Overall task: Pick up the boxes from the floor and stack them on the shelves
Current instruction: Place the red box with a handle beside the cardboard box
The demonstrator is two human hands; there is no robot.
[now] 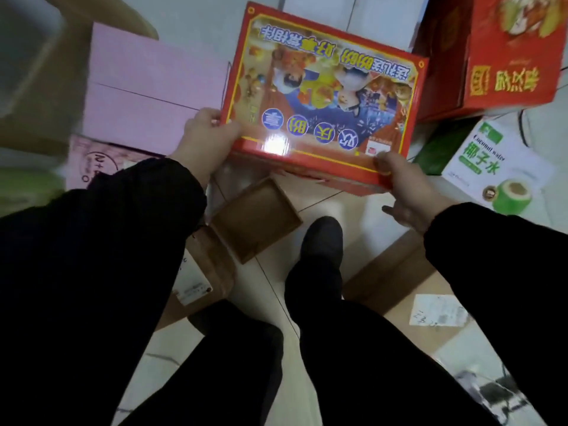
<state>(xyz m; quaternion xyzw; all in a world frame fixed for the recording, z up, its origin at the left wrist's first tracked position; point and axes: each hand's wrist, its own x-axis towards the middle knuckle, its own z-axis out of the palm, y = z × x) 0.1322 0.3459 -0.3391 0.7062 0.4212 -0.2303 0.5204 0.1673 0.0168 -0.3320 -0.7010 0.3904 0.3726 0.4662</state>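
Note:
A flat red gift box [322, 93] with a colourful printed lid is held above the floor, in the upper middle of the head view. My left hand [206, 139] grips its near left corner, thumb on the lid. My right hand [402, 186] grips the near right corner from below and the side. Both arms wear black sleeves. No shelf is in view.
On the tiled floor lie a pink box [147, 87] at the left, a large red carton [498, 56] at the upper right, a white and green coconut water box [498, 167], an open brown box [255, 219], and brown cartons with labels [415, 296]. My black shoe [322, 238] stands between them.

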